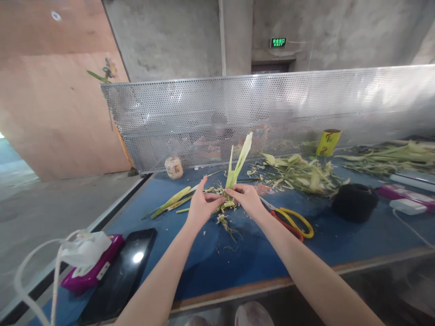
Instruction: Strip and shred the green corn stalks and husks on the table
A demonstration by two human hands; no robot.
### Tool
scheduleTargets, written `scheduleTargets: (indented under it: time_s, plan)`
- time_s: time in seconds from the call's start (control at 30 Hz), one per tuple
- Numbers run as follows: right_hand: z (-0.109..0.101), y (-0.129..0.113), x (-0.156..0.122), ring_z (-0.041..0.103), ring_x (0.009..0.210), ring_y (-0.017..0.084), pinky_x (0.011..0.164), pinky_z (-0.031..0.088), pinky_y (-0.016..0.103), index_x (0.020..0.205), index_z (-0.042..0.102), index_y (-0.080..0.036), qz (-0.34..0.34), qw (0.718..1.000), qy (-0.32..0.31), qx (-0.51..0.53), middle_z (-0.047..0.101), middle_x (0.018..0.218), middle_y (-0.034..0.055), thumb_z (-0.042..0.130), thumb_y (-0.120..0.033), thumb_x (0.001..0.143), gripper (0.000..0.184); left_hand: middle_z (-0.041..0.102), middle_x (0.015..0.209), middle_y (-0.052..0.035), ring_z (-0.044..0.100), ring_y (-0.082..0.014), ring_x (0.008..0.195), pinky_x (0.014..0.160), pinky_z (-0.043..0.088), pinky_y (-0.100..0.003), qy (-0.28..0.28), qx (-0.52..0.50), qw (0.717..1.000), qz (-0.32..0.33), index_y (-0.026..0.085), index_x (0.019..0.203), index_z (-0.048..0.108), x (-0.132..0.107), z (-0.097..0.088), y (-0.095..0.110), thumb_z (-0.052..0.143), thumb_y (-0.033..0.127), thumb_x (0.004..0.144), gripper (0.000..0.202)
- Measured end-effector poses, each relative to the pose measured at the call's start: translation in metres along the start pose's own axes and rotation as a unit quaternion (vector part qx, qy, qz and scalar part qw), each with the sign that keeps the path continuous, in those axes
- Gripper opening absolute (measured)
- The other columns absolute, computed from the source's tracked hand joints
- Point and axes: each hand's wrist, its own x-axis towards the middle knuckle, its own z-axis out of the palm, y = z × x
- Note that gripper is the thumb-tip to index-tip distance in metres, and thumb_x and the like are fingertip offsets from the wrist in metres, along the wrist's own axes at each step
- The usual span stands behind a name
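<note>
Upright between my hands stands a pale green leafy stalk (238, 165), its long blades split apart at the top. My right hand (247, 199) pinches it low down between thumb and fingers. From the other side, my left hand (202, 206) brings thumb and forefinger together at the stalk's base, its other fingers raised. Small trimmed plant scraps (224, 222) lie beneath my hands on the blue tabletop (234, 267). Scissors with yellow and red handles (294, 222) rest just beyond my right wrist. Longer cut stalks (173, 201) lie left of my left hand.
Leafy heaps (302, 174) spread along the back right, near a yellow can (328, 142). A black round spool-like thing (355, 202) stands at right. At left lie a phone (125, 267) and a purple box with tissue (97, 267). Perforated metal panel (190, 113) lines the back.
</note>
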Motion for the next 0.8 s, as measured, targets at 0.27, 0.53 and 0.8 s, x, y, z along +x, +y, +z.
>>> scheduleTargets:
  time_s: [0.27,0.53,0.8]
  plan:
    - [-0.0027,0.0007,-0.0005,0.031,0.042,0.007,0.045,0.022,0.023,0.047,0.048,-0.015,0.003,0.999,-0.018,-0.038,0.035,0.042,-0.0055,0.057,-0.04,0.063,0.03,0.068,0.069,-0.0032,0.062,-0.0169,0.065,0.069,0.045,-0.03,0.031,0.06,0.997,0.049,0.016,0.129,0.031,0.0005,-0.004,0.0043,0.066,0.031,0.062,0.077]
    - [-0.0016,-0.0015,-0.0004,0.032,0.042,0.007,0.044,0.023,0.023,0.049,0.05,-0.015,0.024,0.999,-0.013,-0.034,0.037,0.042,-0.0054,0.059,-0.04,0.06,0.028,0.068,0.078,-0.0061,0.062,-0.0172,0.072,0.063,0.045,-0.028,0.009,0.014,0.999,0.034,0.015,0.128,0.029,0.0013,-0.0023,0.0011,0.066,0.03,0.062,0.077]
    - [-0.0046,0.0002,0.0,0.034,0.044,0.007,0.046,0.025,0.022,0.052,0.052,-0.015,-0.01,0.998,-0.033,-0.057,0.041,0.045,-0.0042,0.057,-0.038,0.064,0.027,0.067,0.067,-0.0023,0.058,-0.0138,0.057,0.059,0.043,-0.026,-0.001,0.021,1.0,0.017,0.014,0.129,0.03,0.0024,-0.004,-0.0024,0.067,0.031,0.061,0.079]
